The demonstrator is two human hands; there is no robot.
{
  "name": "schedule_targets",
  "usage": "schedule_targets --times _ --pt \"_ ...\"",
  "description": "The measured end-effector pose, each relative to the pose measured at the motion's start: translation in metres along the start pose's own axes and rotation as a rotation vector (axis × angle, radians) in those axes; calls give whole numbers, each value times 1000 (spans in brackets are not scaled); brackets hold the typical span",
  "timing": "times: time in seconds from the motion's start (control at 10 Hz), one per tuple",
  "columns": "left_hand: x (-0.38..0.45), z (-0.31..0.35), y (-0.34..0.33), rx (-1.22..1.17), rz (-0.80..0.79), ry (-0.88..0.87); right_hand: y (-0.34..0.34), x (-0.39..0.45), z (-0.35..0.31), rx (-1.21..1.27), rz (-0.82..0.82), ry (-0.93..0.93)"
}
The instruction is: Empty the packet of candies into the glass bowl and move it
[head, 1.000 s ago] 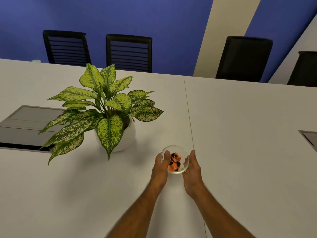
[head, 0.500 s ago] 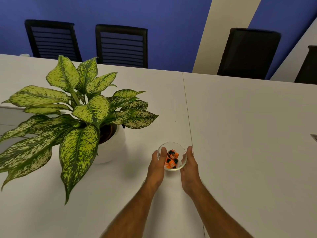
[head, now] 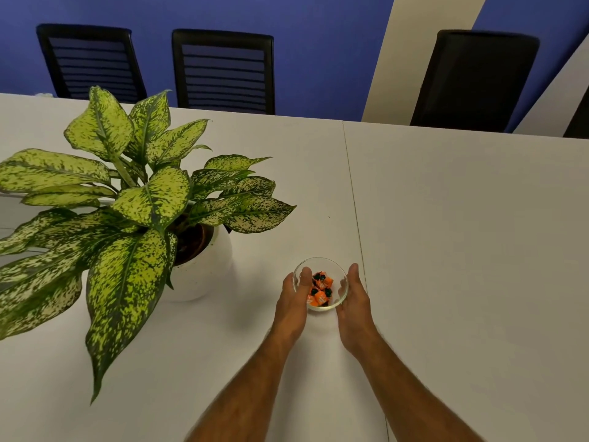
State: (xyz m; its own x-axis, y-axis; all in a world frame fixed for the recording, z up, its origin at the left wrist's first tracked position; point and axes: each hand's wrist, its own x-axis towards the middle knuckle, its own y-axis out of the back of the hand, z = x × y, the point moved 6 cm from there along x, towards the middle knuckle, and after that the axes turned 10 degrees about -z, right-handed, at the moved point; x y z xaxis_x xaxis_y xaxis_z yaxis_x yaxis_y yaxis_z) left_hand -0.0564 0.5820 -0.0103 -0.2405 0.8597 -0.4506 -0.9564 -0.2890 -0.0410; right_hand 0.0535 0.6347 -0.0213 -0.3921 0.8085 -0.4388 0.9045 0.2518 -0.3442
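A small clear glass bowl [head: 320, 262] stands on the white table [head: 462, 250], just left of the seam between two tabletops. Several orange and dark green wrapped candies [head: 320, 289] lie inside it. My left hand [head: 291, 306] cups the bowl's left side, thumb against the rim. My right hand [head: 355, 301] cups its right side. Both hands grip the bowl between them. No candy packet is in view.
A potted plant [head: 137, 212] with large speckled green leaves in a white pot [head: 204, 269] stands close to the bowl's left. Three black chairs [head: 223, 70] line the table's far edge before a blue wall. A grey panel [head: 6, 215] sits at far left.
Both hands have kept hold of the bowl. The view has moved closer to the plant, which now looks larger, and the bowl sits nearer to the white pot than a second ago.
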Motion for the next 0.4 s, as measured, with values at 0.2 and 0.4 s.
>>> schedule_targets --times 0.2,0.4 --pt "0 -2 1 43 -19 1 2 -2 0 14 -14 43" --pt "-21 -11 16 198 0 19 28 -29 2 -4 110 61"
